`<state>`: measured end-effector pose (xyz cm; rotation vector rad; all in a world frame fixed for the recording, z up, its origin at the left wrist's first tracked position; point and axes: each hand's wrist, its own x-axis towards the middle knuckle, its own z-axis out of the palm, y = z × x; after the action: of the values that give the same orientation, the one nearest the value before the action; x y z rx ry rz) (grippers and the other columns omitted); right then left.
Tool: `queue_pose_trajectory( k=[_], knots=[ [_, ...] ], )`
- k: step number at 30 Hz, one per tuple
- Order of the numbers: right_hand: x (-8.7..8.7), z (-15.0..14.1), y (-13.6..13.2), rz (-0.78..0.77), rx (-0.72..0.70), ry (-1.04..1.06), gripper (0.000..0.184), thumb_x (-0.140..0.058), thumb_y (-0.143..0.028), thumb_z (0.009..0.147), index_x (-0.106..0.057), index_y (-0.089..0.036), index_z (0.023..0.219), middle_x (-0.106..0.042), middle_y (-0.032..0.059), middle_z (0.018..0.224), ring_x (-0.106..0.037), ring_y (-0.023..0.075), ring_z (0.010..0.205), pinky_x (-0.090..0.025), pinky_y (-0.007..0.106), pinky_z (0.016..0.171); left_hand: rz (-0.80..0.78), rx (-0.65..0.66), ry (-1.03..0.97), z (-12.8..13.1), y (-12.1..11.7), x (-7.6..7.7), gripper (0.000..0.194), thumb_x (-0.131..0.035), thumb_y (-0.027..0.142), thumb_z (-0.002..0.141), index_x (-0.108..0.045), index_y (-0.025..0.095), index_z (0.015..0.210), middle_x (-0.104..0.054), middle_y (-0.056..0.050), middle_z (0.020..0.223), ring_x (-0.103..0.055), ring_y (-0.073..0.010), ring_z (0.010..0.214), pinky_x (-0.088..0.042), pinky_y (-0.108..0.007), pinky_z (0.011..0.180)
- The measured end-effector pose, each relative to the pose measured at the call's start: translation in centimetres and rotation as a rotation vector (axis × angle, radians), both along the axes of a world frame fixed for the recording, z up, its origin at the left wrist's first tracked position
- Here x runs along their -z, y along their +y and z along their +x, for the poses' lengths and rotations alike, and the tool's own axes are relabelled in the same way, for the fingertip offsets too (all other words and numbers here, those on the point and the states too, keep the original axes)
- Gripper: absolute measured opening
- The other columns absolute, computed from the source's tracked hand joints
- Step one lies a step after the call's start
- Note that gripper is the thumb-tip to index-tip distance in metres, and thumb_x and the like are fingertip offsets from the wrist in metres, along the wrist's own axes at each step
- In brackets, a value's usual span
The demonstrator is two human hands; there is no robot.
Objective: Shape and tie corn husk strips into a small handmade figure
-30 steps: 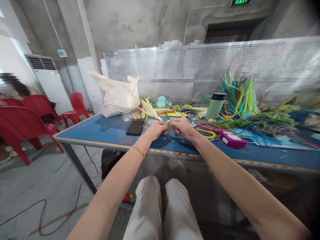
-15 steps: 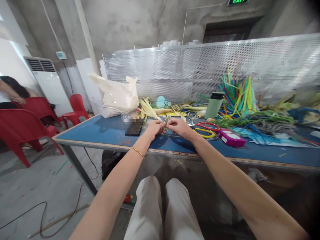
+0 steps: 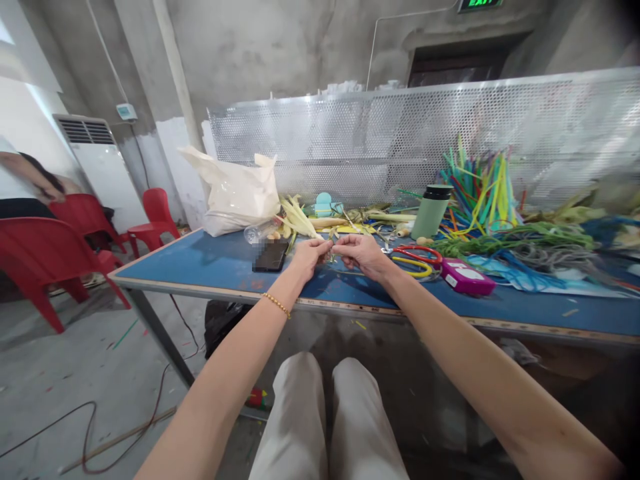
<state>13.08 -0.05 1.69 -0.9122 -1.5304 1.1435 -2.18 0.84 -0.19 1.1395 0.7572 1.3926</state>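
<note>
One thin greenish plant strip [image 3: 333,255] is between the two hands, over the front part of the blue table [image 3: 210,267]. The fingers cover most of it, so which way it points and how its long axis lies cannot be told. The left hand [image 3: 310,257] and the right hand [image 3: 365,253] nearly meet, thumb and fingers of each pinched closed on the strip. Just beside the left hand lies a black smartphone [image 3: 274,257]; a pale yellow corn husk [image 3: 299,217] slants from behind toward the knuckles. Red-handled scissors [image 3: 423,249] and a yellow handle [image 3: 424,273] crowd the right hand's outer side, with a purple box [image 3: 467,279] beyond. Farther back stand a cream plastic bag [image 3: 243,193], a green tumbler [image 3: 430,217] and multicoloured strips [image 3: 483,193], all before a perforated metal screen [image 3: 350,147].
</note>
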Motion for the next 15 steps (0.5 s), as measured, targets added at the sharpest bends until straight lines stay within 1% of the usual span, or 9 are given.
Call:
queue_pose_trajectory(
  k=[2, 5, 7, 8, 10, 12, 13, 15],
  knots=[
    [-0.3, -0.1, -0.4, -0.014, -0.067, 0.048, 0.047, -0.088, -0.034, 0.051, -0.06, -0.017, 0.084, -0.058, -0.0057, 0.052, -0.043, 0.0069, 0.04, -0.031, 0.021, 0.038, -0.027, -0.006, -0.047, -0.1, 0.1, -0.1, 0.025, -0.085, 0.02, 0.065, -0.062, 0.013, 0.059, -0.055, 0.002, 0.053, -0.047, -0.0068, 0.049, -0.035, -0.022, 0.052],
    [-1.0, 0.2, -0.9, -0.032, -0.186, 0.135, 0.049, -0.086, -0.03, 0.054, -0.057, -0.019, 0.092, -0.064, -0.0039, 0.065, -0.042, 0.0061, 0.043, -0.031, 0.021, 0.04, -0.084, -0.041, -0.111, -0.2, 0.0, -0.4, 0.023, -0.08, 0.013, 0.067, -0.059, 0.013, 0.058, -0.054, 0.003, 0.051, -0.047, -0.0063, 0.047, -0.036, -0.022, 0.052],
    [-1.3, 0.6, -1.0, -0.023, -0.209, 0.166, 0.045, -0.083, -0.031, 0.058, -0.057, -0.02, 0.093, -0.061, -0.0049, 0.064, -0.041, 0.0066, 0.044, -0.031, 0.022, 0.041, -0.107, -0.057, -0.132, -0.2, -0.2, -0.6, 0.022, -0.079, 0.011, 0.068, -0.059, 0.013, 0.06, -0.054, 0.003, 0.052, -0.048, -0.0066, 0.048, -0.037, -0.022, 0.052],
    [-1.3, 0.7, -1.0, -0.01, -0.184, 0.164, 0.041, -0.081, -0.034, 0.061, -0.058, -0.02, 0.092, -0.058, -0.0055, 0.061, -0.04, 0.0071, 0.044, -0.031, 0.022, 0.041, -0.111, -0.058, -0.134, -0.3, -0.2, -0.6, 0.021, -0.079, 0.011, 0.068, -0.06, 0.012, 0.061, -0.055, 0.003, 0.052, -0.049, -0.0067, 0.048, -0.037, -0.022, 0.052],
    [-1.1, 0.8, -0.6, 0.033, -0.064, 0.102, 0.036, -0.077, -0.044, 0.068, -0.06, -0.02, 0.087, -0.055, -0.0045, 0.059, -0.039, 0.0078, 0.042, -0.029, 0.023, 0.04, -0.107, -0.051, -0.129, -0.3, -0.2, -0.6, 0.02, -0.081, 0.014, 0.067, -0.062, 0.012, 0.063, -0.056, 0.003, 0.053, -0.048, -0.0067, 0.048, -0.035, -0.022, 0.052],
    [-0.6, 0.7, -0.1, 0.098, 0.064, -0.059, 0.038, -0.073, -0.054, 0.072, -0.061, -0.019, 0.079, -0.054, -0.0029, 0.057, -0.038, 0.0082, 0.042, -0.027, 0.024, 0.039, -0.104, -0.043, -0.123, -0.3, -0.2, -0.5, 0.02, -0.084, 0.018, 0.065, -0.065, 0.012, 0.065, -0.056, 0.003, 0.053, -0.046, -0.0061, 0.047, -0.033, -0.022, 0.05],
    [-0.3, 0.5, 0.1, 0.148, 0.096, -0.165, 0.04, -0.073, -0.056, 0.072, -0.062, -0.018, 0.074, -0.052, -0.0027, 0.055, -0.039, 0.0085, 0.043, -0.028, 0.024, 0.04, -0.105, -0.036, -0.126, -0.4, -0.2, -0.5, 0.021, -0.085, 0.019, 0.064, -0.066, 0.012, 0.067, -0.056, 0.003, 0.054, -0.045, -0.0059, 0.047, -0.033, -0.022, 0.05],
    [0.2, 0.2, 0.6, 0.273, 0.101, -0.355, 0.039, -0.074, -0.055, 0.069, -0.062, -0.017, 0.064, -0.05, -0.0027, 0.052, -0.041, 0.0093, 0.047, -0.03, 0.024, 0.045, -0.118, 0.0, -0.141, -0.4, -0.1, -0.5, 0.021, -0.086, 0.021, 0.064, -0.07, 0.012, 0.073, -0.058, 0.003, 0.056, -0.046, -0.0061, 0.048, -0.034, -0.022, 0.05]
  ],
)
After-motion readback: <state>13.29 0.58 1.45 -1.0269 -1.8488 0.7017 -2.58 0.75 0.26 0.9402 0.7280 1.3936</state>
